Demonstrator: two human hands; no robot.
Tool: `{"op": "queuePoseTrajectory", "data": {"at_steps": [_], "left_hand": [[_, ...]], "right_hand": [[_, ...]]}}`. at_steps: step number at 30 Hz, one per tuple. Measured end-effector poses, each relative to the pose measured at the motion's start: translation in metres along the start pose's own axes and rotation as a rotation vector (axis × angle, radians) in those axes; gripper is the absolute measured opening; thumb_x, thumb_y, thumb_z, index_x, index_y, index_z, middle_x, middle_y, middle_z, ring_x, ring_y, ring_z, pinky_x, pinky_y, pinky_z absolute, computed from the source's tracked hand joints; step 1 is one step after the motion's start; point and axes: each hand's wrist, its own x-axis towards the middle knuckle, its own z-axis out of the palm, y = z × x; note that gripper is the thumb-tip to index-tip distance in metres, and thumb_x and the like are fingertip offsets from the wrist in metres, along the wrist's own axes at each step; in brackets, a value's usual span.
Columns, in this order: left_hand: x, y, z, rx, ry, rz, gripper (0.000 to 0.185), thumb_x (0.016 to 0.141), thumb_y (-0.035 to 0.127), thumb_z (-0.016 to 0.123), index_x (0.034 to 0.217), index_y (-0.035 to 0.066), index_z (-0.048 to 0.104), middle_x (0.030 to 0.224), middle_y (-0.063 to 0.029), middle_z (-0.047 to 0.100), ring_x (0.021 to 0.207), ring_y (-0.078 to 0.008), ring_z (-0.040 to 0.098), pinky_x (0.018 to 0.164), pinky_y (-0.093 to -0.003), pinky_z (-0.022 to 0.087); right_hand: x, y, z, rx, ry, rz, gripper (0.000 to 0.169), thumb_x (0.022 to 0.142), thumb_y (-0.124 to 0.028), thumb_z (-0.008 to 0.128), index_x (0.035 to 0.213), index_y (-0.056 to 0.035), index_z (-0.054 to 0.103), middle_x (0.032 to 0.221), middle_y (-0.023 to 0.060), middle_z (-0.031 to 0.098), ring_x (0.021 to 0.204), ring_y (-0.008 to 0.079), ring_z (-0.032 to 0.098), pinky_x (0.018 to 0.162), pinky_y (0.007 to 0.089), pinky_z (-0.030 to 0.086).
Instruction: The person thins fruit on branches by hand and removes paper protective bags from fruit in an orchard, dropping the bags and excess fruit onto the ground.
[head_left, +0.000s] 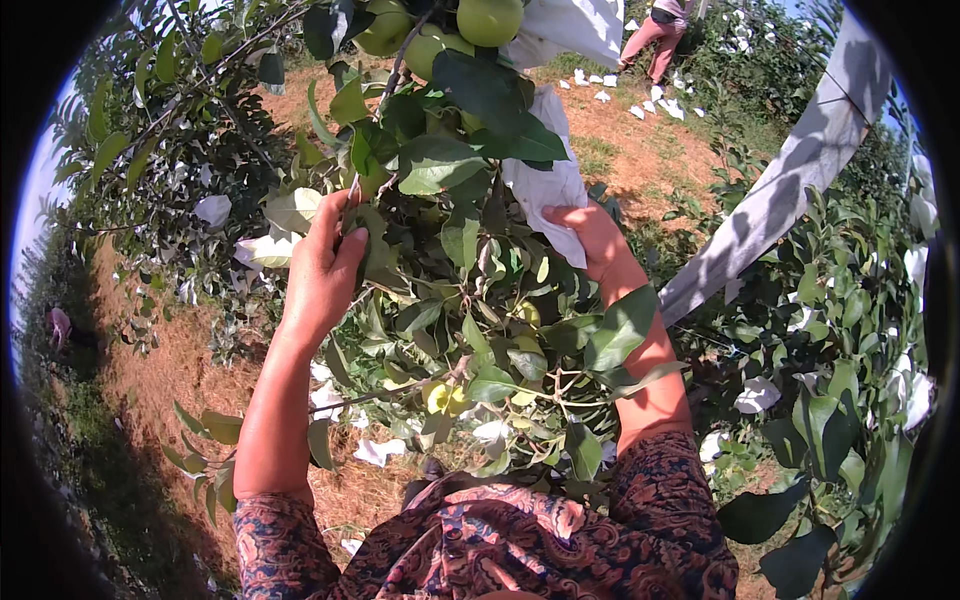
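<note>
My right hand grips a crumpled white fruit bag, with the thumb laid over its lower part. The bag hangs beside the leafy apple branch. My left hand is raised among the leaves, its thumb and forefinger at a green apple leaf. Just above those fingertips is a partly covered green apple. Whether the fingers pinch the leaf or a twig is hidden. Several large green apples hang higher up, next to another white bag.
A pale grey post slants across the right side. Leafy branches with a small yellow-green apple cross in front of my body. White bags lie on the ground. A person stands at the back right.
</note>
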Motion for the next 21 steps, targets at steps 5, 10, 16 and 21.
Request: {"op": "queuePoseTrajectory", "data": {"at_steps": [5, 10, 16, 21], "left_hand": [[0.002, 0.001, 0.003, -0.007, 0.009, 0.011, 0.036, 0.089, 0.002, 0.05, 0.124, 0.009, 0.045, 0.088, -0.0074, 0.062, 0.078, -0.0092, 0.055, 0.072, -0.0253, 0.045], [0.001, 0.003, 0.003, -0.02, 0.012, 0.006, 0.035, 0.089, 0.001, 0.049, 0.124, 0.009, 0.044, 0.086, -0.0077, 0.062, 0.078, -0.0093, 0.055, 0.07, -0.0259, 0.046], [0.001, 0.002, 0.002, -0.026, -0.031, -0.047, 0.039, 0.089, -0.002, 0.046, 0.126, 0.009, 0.043, 0.094, -0.004, 0.059, 0.081, -0.0071, 0.053, 0.073, -0.022, 0.044], [-0.002, 0.001, 0.004, 0.053, 0.032, 0.015, 0.036, 0.088, 0.003, 0.051, 0.123, 0.01, 0.045, 0.08, -0.0074, 0.06, 0.073, -0.0122, 0.053, 0.069, -0.0274, 0.045]], "right_hand": [[-0.061, -0.006, -0.054, -0.038, 0.026, 0.007, 0.039, 0.077, -0.01, 0.063, 0.113, 0.0022, 0.057, 0.097, 0.008, 0.065, 0.081, 0.0176, 0.062, 0.072, 0.0296, 0.05], [-0.072, -0.021, -0.124, -0.919, 0.198, -0.06, 0.029, 0.074, 0.0, 0.055, 0.102, 0.0002, 0.063, 0.099, 0.0128, 0.066, 0.088, 0.0236, 0.062, 0.08, 0.0321, 0.047], [-0.022, -0.077, -0.089, -1.847, 0.644, -0.029, 0.039, 0.081, -0.009, 0.042, 0.117, -0.0121, 0.058, 0.11, 0.0131, 0.061, 0.099, 0.0268, 0.059, 0.081, 0.0386, 0.048], [0.057, -0.112, -0.049, -1.599, 0.2, 0.023, 0.042, 0.083, -0.026, 0.047, 0.124, -0.0198, 0.054, 0.137, 0.0086, 0.045, 0.121, 0.0253, 0.048, 0.097, 0.0328, 0.039]]}}
